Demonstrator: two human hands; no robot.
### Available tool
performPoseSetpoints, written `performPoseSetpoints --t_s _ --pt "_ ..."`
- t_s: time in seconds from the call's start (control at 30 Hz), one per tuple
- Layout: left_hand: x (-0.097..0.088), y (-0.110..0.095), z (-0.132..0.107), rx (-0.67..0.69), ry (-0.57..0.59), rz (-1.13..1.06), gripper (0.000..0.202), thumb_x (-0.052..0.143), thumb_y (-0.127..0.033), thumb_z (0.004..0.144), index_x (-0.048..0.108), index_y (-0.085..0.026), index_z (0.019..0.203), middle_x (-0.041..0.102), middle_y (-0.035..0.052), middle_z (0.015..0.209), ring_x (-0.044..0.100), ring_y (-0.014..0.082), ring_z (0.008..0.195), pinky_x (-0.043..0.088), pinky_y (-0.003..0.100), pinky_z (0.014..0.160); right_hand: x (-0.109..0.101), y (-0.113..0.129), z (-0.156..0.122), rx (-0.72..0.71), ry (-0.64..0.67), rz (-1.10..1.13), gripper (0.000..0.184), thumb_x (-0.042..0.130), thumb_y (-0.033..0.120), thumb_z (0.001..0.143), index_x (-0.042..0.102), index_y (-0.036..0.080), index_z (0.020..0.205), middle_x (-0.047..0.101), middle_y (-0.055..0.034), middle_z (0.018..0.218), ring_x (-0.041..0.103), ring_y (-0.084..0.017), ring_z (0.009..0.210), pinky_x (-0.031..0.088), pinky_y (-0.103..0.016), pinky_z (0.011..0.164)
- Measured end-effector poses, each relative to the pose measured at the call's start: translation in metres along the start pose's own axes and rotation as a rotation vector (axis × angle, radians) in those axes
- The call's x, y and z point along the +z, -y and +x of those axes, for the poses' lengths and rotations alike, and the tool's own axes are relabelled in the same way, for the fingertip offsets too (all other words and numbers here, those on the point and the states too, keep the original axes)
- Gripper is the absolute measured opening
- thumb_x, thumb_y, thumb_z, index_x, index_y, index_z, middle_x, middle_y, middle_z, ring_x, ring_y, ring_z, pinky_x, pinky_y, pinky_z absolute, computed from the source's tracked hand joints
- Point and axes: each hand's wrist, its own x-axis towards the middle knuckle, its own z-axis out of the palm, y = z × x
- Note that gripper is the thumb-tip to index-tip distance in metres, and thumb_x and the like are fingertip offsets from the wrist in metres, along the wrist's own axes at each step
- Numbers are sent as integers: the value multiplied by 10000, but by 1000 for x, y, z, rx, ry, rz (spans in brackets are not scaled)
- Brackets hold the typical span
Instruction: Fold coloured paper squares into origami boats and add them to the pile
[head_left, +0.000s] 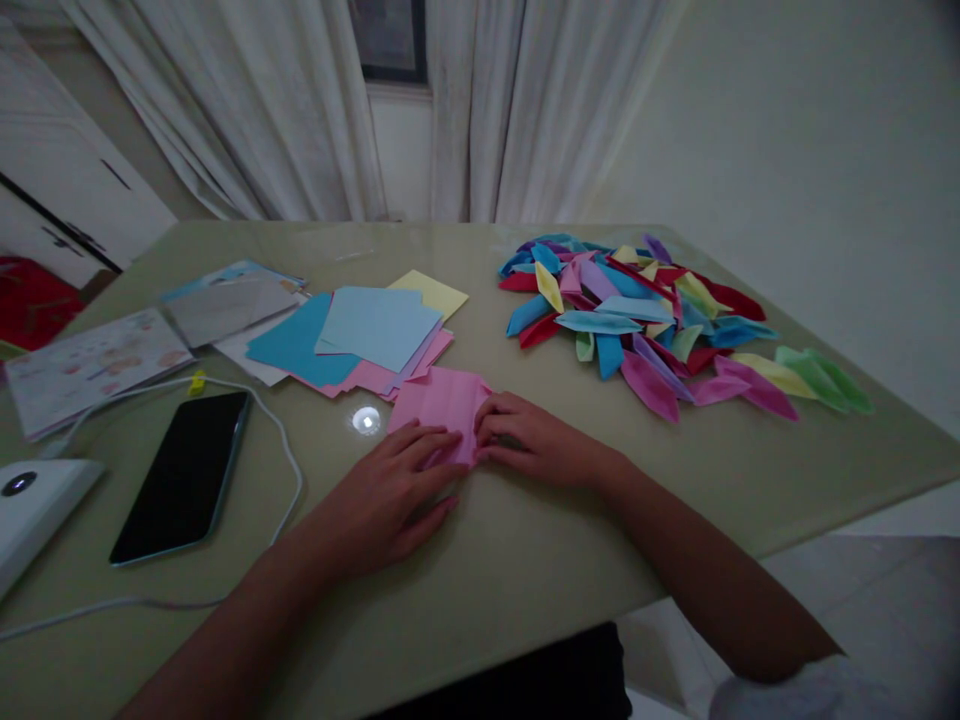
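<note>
Pink sheet [439,400] placed right of phone [184,475]; edge farthest from phone seemingly being folded. Sheet steadied by left hand [397,492], fingers slightly apart. Edge touched by right hand [536,440], fingers curled together; pinch cannot be told. Firm creasing apparently called for.

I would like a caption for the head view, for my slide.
Left hand and right hand on pink paper, loose sheets beyond, folded pieces at right.
</note>
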Motion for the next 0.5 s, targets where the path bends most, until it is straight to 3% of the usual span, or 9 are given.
performPoseSetpoints --t_s 0.17,0.3,0.5 --pt "2 0 1 -17 -36 -42 409 590 -280 1046 626 -215 1447 698 134 1465 607 325 1407 493 565 1195 7 -5 0 86 -77 31 89 770 229 974 692 191 960 658 -88 1190 666 -217 1043 544 -356 915" --pt "3 1 1 11 -18 5 432 572 -270 1056 628 -268 1485 667 137 1495 602 343 1408 497 594 1180 7 -4 1 101 -85 41 71 745 212 991 702 191 939 662 -86 1194 672 -218 1060 538 -372 952" --pt "2 -1 1 4 -3 26 439 574 -243 1049 644 -263 1482 641 157 1511 582 356 1417 494 606 1179 7 -2 2 95 -80 98 70 729 220 1001 715 192 939 657 -85 1208 665 -216 1101 539 -373 985"
